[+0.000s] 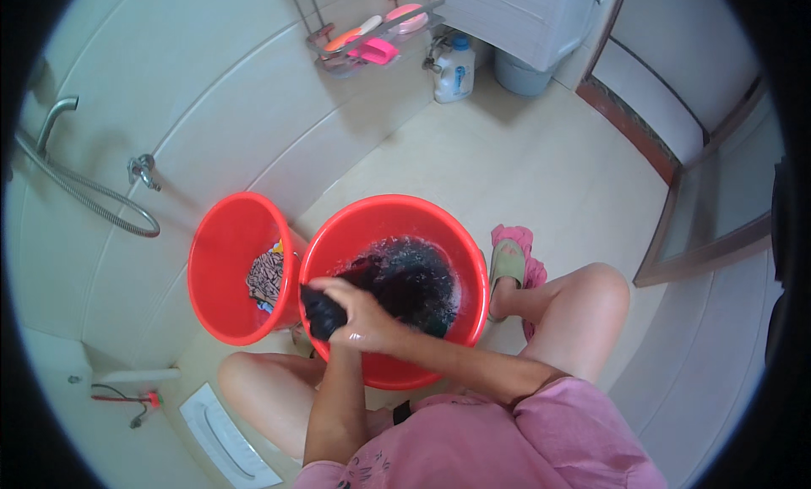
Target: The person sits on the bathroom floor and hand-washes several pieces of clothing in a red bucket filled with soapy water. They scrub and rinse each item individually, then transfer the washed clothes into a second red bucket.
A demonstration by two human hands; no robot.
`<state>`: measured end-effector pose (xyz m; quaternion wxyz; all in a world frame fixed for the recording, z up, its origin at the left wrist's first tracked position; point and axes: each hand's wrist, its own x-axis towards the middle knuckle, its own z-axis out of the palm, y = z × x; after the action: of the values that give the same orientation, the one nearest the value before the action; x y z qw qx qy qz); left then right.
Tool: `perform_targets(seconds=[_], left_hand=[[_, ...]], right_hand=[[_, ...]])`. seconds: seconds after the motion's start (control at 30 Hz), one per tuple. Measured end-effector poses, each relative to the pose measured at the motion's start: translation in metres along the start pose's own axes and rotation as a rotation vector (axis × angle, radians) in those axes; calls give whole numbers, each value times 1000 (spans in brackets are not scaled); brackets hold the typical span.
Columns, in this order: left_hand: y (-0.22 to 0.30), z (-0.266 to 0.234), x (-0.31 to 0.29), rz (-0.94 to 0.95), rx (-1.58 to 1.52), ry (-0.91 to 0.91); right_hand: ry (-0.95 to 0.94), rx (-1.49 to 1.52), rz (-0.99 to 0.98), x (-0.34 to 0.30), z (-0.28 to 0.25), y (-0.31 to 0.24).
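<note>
A bunched wet black cloth (323, 313) rises over the left rim of a large red basin (397, 203). My right hand (365, 313) reaches across from the right, its fingers closed round the cloth. Pressed against it from below is my left hand (345, 338), also closed on the cloth, though its fingers are mostly hidden. More dark fabric (410, 278) lies in the basin, in dark, sudsy water. A red bucket (221, 265) stands close by on the left, with patterned clothes (266, 278) inside it.
A wire shelf (372, 32) with brushes and a pink soap box hangs on the far wall. Below the white cabinet (515, 16) stand a white detergent bottle (456, 71) and a grey-blue bucket (522, 75). A shower hose (101, 189) curves at left. Pink cloth (532, 273) lies beside my green slipper (508, 261).
</note>
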<state>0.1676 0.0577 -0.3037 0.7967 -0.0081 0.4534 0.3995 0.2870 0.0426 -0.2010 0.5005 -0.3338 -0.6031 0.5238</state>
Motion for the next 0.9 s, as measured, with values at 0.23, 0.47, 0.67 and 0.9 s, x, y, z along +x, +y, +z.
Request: perform_targets(seconds=[0.23, 0.47, 0.67, 0.9], left_hand=[[-43, -35, -7, 191, -79, -242], [-46, -1, 16, 189, -72, -199], [-21, -10, 0, 106, 285, 139], [-4, -32, 40, 549, 1535, 407]], right_hand=[[1, -114, 64, -30, 23, 6], [349, -722, 438, 24, -84, 95], [388, -780, 233, 33, -126, 96], [-463, -1155, 351, 25, -86, 133]])
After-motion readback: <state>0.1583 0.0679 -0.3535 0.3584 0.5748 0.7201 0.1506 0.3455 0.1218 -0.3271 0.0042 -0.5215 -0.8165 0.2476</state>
